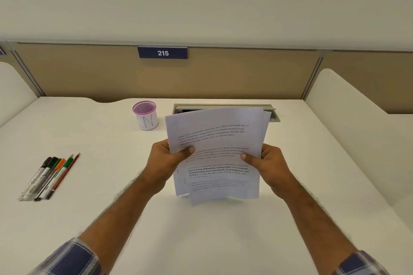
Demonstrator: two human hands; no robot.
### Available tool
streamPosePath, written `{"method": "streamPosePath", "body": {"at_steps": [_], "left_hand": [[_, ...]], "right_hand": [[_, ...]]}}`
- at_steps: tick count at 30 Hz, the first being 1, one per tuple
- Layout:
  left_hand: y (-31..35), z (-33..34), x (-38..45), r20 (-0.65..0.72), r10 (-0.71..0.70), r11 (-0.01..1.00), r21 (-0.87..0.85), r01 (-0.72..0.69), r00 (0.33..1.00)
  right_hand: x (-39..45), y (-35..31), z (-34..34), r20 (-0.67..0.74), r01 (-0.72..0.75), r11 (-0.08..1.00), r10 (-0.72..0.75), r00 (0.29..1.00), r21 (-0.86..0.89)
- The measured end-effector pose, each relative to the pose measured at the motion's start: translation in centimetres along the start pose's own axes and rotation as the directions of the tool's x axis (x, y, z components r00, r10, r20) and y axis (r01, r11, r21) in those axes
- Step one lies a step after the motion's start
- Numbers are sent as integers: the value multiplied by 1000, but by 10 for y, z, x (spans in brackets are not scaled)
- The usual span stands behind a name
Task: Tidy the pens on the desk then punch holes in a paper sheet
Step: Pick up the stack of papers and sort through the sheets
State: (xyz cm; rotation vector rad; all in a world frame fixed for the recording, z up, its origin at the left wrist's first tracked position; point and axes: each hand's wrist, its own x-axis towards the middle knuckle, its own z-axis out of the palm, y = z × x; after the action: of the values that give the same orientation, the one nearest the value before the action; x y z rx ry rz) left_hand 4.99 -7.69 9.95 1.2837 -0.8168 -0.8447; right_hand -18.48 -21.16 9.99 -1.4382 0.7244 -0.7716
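Both hands hold a small stack of printed paper sheets upright above the white desk, the left hand gripping the left edge with its thumb across the front and the right hand gripping the right edge the same way. The sheets are slightly fanned, their lower corners uneven; whether the bottom edge touches the desk is hard to tell. Well to the left lie the pens, side by side in a tight diagonal row. A pink mesh cup with a white label stands near the back, just left of the sheets. Behind the paper sits a grey cable hatch, and on the beige partition a blue plate reads 215.
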Motion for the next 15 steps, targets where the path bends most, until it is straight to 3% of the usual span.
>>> {"method": "streamPosePath", "body": {"at_steps": [7, 11, 13, 15], "left_hand": [[-14, -6, -6, 41, 1, 999, 41, -2, 999], [-26, -9, -14, -210, -28, 985, 163, 63, 977], [-36, -6, -24, -299, -62, 989, 108, 98, 952], [-48, -1, -35, -265, -72, 997, -39, 64, 961]], "right_hand": [[-3, 8, 0, -62, -33, 996, 38, 997, 81], [0, 5, -2, -169, -18, 969, 62, 984, 248], [1, 2, -1, -185, -6, 929, 80, 979, 371], [1, 2, 1, -189, 8, 871, 98, 977, 491]]}}
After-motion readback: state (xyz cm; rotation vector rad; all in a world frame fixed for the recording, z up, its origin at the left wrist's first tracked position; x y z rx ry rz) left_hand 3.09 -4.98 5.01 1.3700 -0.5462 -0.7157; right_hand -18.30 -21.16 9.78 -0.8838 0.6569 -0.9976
